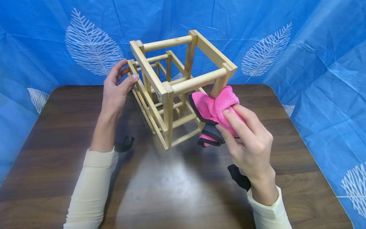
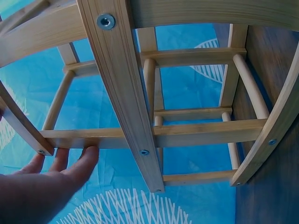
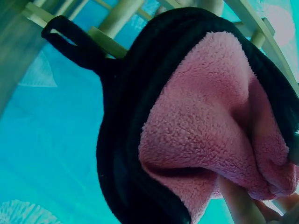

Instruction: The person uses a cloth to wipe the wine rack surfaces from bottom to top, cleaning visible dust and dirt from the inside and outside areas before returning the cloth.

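A pale wooden rack of square bars and round rods stands at the middle of the table. My left hand grips its far left corner, thumb over the bar and fingers on the outer side; the left wrist view shows those fingers against a crossbar. On the right, my right hand pinches a bunched pink cloth with a dark edge and a grey side. The cloth is folded round the near right post of the rack. Close up in the right wrist view, the fluffy cloth hides most of that hand and the post.
The rack stands on a dark brown wooden table. Behind and beside it hangs a blue curtain with white leaf prints. A black strap end sticks out at the left wrist and another black strap at the right wrist.
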The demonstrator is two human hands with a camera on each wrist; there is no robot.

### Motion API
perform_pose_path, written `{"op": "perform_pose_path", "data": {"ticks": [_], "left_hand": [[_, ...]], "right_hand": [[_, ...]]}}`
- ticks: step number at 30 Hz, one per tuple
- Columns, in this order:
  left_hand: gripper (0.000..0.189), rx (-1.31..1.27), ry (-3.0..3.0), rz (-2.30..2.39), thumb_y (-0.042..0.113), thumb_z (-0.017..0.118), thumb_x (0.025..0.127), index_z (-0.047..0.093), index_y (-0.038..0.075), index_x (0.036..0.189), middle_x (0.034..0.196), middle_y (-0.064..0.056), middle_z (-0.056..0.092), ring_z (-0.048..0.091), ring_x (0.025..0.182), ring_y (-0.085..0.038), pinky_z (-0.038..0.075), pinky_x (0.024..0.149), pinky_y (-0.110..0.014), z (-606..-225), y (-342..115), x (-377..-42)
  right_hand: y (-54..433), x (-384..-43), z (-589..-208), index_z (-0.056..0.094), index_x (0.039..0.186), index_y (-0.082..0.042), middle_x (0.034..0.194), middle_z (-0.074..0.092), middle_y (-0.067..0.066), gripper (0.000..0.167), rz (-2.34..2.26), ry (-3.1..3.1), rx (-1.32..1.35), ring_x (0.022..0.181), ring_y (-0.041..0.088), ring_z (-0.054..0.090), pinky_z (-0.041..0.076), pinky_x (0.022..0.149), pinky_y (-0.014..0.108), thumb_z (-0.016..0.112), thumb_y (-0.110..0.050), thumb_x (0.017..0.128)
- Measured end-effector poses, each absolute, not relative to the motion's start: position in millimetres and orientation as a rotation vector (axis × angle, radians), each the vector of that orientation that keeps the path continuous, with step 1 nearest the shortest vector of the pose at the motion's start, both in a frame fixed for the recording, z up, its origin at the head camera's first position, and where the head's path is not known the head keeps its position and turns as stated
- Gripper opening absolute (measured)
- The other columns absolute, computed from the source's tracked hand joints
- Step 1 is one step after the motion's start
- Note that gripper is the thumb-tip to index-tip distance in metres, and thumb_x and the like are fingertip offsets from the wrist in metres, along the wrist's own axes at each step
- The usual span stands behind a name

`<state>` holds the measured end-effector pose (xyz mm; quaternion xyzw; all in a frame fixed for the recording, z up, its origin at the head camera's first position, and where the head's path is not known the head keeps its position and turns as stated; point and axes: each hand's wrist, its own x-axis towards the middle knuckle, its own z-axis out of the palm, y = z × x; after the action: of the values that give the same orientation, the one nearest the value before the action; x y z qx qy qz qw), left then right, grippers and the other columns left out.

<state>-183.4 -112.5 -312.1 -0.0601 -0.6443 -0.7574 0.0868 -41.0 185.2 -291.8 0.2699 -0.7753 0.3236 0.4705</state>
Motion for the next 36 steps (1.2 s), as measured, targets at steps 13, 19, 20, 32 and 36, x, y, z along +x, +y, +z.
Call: {"op": "perform_pose_path", "data": {"ticks": [13,19,20,32,36], "left_hand": [[0.059,-0.194,-1.795,-2.326,0.008,0.069,0.091,0.046,0.01,0.145,0.138,-0.012,0.047,0.046,0.126,-0.025,0.04,0.104,-0.041,-316,-109,-186],[0.059,-0.193,-1.79,-2.341,0.007,0.068,0.09,0.046,0.01,0.145,0.137,-0.012,0.047,0.05,0.122,-0.025,0.04,0.103,-0.041,-316,-109,-188],[0.059,-0.193,-1.785,-2.349,0.006,0.068,0.09,0.046,0.01,0.145,0.137,-0.012,0.047,0.051,0.121,-0.025,0.04,0.103,-0.041,-316,-109,-188],[0.059,-0.22,-1.833,-2.329,0.008,0.068,0.091,0.045,0.011,0.145,0.136,-0.012,0.046,0.05,0.121,-0.025,0.04,0.104,-0.041,-315,-110,-188],[0.059,-0.218,-1.83,-2.33,0.008,0.068,0.091,0.044,0.011,0.145,0.135,-0.011,0.047,0.051,0.12,-0.025,0.04,0.104,-0.041,-315,-111,-188]], "right_hand": [[180,-35,-298,0.072,0.102,0.005,0.099,0.066,0.023,0.036,0.849,-1.872,0.649,0.083,0.037,0.064,0.049,0.091,0.024,0.073,-0.029,0.091],[169,-25,-294,0.074,0.1,0.005,0.097,0.068,0.023,0.03,0.786,-1.836,0.715,0.078,0.035,0.064,0.051,0.089,0.026,0.073,-0.024,0.091],[167,-24,-294,0.074,0.1,0.005,0.097,0.068,0.022,0.029,0.773,-1.833,0.724,0.078,0.034,0.064,0.052,0.089,0.027,0.073,-0.023,0.091],[137,-16,-292,0.073,0.097,0.003,0.096,0.068,0.02,0.023,0.704,-1.82,0.798,0.078,0.032,0.066,0.056,0.079,0.036,0.071,-0.019,0.093],[128,-17,-293,0.073,0.096,0.002,0.094,0.067,0.019,0.017,0.691,-1.78,0.891,0.076,0.031,0.066,0.058,0.074,0.037,0.071,-0.014,0.092]]}}
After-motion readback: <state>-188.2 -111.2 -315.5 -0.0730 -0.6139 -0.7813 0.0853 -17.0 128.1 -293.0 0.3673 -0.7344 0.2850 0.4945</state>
